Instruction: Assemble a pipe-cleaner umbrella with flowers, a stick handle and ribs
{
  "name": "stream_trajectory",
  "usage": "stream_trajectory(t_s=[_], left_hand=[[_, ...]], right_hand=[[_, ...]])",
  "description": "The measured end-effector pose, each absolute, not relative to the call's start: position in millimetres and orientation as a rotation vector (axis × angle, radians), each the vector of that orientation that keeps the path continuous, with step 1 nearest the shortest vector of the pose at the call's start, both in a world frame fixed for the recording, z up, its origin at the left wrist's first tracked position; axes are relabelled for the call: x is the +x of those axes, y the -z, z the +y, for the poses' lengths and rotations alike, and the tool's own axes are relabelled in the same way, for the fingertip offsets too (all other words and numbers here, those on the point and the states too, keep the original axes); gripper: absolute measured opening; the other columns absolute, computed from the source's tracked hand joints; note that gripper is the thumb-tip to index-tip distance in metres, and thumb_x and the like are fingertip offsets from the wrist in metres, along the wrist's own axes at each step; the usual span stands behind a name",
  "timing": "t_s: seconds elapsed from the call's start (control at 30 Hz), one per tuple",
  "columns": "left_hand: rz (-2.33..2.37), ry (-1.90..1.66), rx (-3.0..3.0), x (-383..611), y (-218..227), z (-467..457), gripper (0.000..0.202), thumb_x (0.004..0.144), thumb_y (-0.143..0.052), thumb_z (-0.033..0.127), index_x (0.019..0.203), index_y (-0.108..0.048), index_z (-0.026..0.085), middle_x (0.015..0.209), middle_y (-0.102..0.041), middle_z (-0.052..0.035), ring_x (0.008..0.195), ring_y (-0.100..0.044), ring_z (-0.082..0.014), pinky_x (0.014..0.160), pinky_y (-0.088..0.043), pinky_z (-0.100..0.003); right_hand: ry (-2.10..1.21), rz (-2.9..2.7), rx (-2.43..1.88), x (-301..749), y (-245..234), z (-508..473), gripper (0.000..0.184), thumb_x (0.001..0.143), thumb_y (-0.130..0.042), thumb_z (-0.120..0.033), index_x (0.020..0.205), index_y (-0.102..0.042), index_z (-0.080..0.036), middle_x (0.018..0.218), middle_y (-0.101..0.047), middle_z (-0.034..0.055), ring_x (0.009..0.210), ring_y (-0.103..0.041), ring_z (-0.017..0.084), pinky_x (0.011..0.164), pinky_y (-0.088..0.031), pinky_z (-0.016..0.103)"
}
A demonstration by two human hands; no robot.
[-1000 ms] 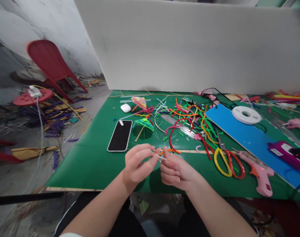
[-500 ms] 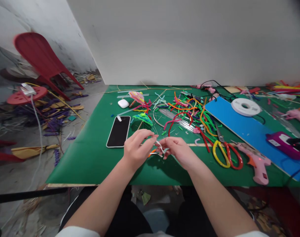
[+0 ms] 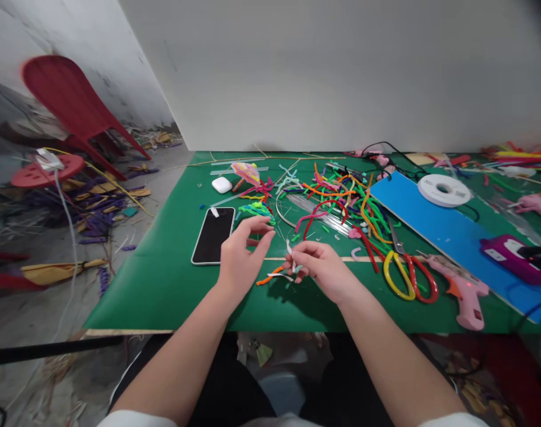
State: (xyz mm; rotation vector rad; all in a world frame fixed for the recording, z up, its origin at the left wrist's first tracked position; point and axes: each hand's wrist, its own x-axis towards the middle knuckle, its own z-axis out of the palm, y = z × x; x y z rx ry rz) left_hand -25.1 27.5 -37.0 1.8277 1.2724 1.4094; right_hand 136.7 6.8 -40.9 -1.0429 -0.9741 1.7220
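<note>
Between the thumb and fingers of my right hand [image 3: 317, 267] is a thin, twisted white strip [image 3: 289, 248], pinched and pointing up and away from me. My left hand [image 3: 244, 255] hovers just left of it, thumb and fingers apart and holding nothing. Below the hands, an orange pipe cleaner [image 3: 267, 279] shows on the green table [image 3: 164, 302], with a white piece running from its end toward my right fingers; whether they join I cannot tell. Just beyond my left fingertips sits a small green and blue pipe-cleaner umbrella [image 3: 256, 209].
A phone [image 3: 214, 236] lies left of my left hand. Scattered pipe cleaners [image 3: 328, 193] cover the middle back. To the right are scissors [image 3: 404, 279], a pink glue gun [image 3: 466, 293], a blue board [image 3: 435, 231] and a white spool [image 3: 444, 191]. A white panel [image 3: 341, 77] stands behind.
My left hand has let go of the white strip and drawn back to the left, its fingers spreading. The strip stays in my right hand, and more of the orange pipe cleaner shows.
</note>
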Motion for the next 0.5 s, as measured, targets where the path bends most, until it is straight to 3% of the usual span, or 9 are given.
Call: stream_trajectory(t_s=[0.13, 0.37, 0.5], left_hand=[[0.972, -1.063, 1.288, -20.9, 28.4, 25.1, 0.034, 0.077, -0.062, 0.029, 0.108, -0.053, 0.019, 0.082, -0.069, -0.0032, 0.080, -0.066, -0.0170, 0.070, -0.054, -0.030], [0.950, -1.112, 1.146, -18.8, 28.0, 24.0, 0.032, 0.066, -0.072, 0.023, 0.096, -0.061, 0.018, 0.073, -0.066, 0.0010, 0.072, -0.063, -0.0123, 0.067, -0.051, -0.024], [0.994, -1.213, 1.043, -20.3, 31.4, 26.7, 0.029, 0.065, -0.073, 0.023, 0.092, -0.063, 0.019, 0.073, -0.066, 0.0011, 0.071, -0.061, -0.0106, 0.063, -0.048, -0.021]], right_hand=[[-1.733, -0.960, -1.053, 136.5, 41.6, 6.7, 0.020, 0.066, -0.071, -0.036, 0.068, -0.065, -0.018, 0.058, -0.064, -0.0008, 0.052, -0.057, 0.009, 0.044, -0.044, 0.019], [-1.699, -0.971, -1.080, 135.5, 45.6, 8.2, 0.022, 0.064, -0.072, -0.035, 0.076, -0.067, -0.018, 0.060, -0.063, -0.0012, 0.054, -0.057, 0.010, 0.045, -0.044, 0.021], [-1.451, -1.090, -1.171, 134.0, 45.0, 6.1, 0.029, 0.061, -0.074, -0.028, 0.088, -0.067, -0.023, 0.068, -0.065, -0.0018, 0.062, -0.060, 0.013, 0.054, -0.049, 0.025]])
